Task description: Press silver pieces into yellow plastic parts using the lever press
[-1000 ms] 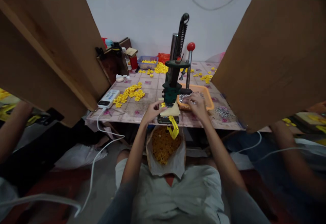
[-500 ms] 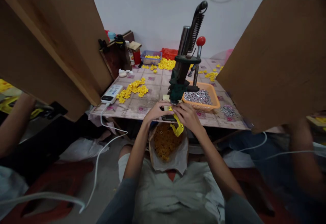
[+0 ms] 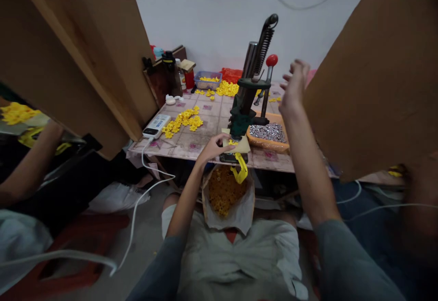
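At the far left edge, at about nine o'clock, another person's forearm [image 3: 29,166] reaches in beside a heap of yellow pieces [image 3: 13,113]. A tall wooden board [image 3: 78,50] leans across the upper left. Just right of its lower edge, a white power bank [image 3: 156,126] lies on the tiled table [image 3: 191,141], its white cable [image 3: 137,205] trailing off the edge toward seven o'clock. Next along the tabletop sits a loose pile of yellow flowers [image 3: 183,121]; at its eleven o'clock stand a dark bottle [image 3: 168,75] and a blue tray [image 3: 207,80] of more yellow pieces.

The left hand [image 3: 214,148] rests at the near table edge, fingers curled loosely, fingertips touching the cream pad [image 3: 241,146] at the foot of the hand press [image 3: 244,102]. A small yellow piece [image 3: 232,142] lies on that pad directly under the green head of the press, just right of the fingertips; I cannot tell whether the fingers pinch it. A yellow clamp [image 3: 240,169] hangs below the press base, above an open paper bag [image 3: 227,198] of yellow flowers in the person's lap, at six o'clock from the press.

The red knob [image 3: 272,59] tops the press lever. The right hand [image 3: 293,84] is raised at its three o'clock, near but apart, fingers spread and holding nothing. Below that hand, at five o'clock from the press, an orange tray [image 3: 270,142] holds silvery bits. A second wooden board [image 3: 372,73] fills the upper right.
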The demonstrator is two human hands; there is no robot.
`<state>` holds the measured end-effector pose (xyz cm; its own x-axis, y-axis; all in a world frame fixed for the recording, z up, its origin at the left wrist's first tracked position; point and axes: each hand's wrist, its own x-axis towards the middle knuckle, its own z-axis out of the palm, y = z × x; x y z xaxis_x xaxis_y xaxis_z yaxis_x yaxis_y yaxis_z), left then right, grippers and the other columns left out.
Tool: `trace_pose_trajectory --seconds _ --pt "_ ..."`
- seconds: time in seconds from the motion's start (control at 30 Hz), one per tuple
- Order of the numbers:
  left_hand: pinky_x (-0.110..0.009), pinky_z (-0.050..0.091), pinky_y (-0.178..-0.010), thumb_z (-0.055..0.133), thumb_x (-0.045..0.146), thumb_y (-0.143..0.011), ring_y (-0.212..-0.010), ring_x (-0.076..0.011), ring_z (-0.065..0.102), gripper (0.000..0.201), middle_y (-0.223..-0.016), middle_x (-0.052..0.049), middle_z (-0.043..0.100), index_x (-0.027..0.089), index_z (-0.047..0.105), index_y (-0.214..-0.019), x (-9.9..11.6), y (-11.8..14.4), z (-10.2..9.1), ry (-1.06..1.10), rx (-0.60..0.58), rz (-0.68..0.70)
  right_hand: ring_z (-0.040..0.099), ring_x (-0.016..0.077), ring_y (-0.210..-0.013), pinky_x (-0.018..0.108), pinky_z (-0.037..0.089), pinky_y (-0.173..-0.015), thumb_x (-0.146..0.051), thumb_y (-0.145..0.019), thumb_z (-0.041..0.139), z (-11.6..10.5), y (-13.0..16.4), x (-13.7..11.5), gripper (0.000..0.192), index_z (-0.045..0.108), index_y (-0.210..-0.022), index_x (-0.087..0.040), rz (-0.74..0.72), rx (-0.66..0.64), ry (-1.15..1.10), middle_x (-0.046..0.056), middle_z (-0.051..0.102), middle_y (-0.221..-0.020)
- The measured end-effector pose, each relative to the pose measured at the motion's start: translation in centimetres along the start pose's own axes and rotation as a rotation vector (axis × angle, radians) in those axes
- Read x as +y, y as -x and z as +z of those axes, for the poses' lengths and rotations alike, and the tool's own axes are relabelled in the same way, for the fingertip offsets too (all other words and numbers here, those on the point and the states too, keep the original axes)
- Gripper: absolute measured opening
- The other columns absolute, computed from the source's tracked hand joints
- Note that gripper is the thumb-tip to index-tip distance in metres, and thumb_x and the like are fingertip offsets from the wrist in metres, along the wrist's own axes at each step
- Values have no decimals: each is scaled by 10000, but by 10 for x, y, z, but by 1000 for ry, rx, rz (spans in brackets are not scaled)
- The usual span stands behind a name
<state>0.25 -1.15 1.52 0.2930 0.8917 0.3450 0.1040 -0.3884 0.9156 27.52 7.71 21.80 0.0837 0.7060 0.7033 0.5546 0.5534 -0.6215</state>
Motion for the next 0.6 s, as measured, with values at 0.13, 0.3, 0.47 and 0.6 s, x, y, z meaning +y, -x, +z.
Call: trace_pose_trajectory --seconds 0.13,0.3,0.47,0.6 --pt "-284 400 -693 958 591 -704 -723 -126 480 542 -1063 -44 762 182 816 -1029 -5 -2 0 51 2 -18 743 158 -976 260 584 -732 -674 -1135 126 28 -78 14 806 634 -1148 -48 428 -163 -435 121 714 -1148" --pt "-263 372 -683 965 592 -674 -729 -120 492 597 -950 -40 759 153 828 -1055 -7 -4 2 106 54 -58 552 87 -561 188 382 -477 -806 -1072 380 60 -58 2 661 536 -850 -203 484 75 -628 -29 505 -676" --pt "-268 375 -682 955 570 -711 -740 -129 494 549 -989 -49 775 157 848 -1056 -7 -2 3 14 38 -24 445 125 -571 249 338 -523 -906 -1027 298 60 -58 -5 700 469 -820 -260 425 87 -657 -47 379 -609" --pt "-265 374 -663 940 592 -744 -721 -142 495 632 -874 -31 707 157 827 -1189 -10 -4 2 -12 12 -30 309 148 -611 291 315 -563 -981 -968 167 51 -46 -36 757 448 -851 -287 460 179 -605 -50 346 -599"
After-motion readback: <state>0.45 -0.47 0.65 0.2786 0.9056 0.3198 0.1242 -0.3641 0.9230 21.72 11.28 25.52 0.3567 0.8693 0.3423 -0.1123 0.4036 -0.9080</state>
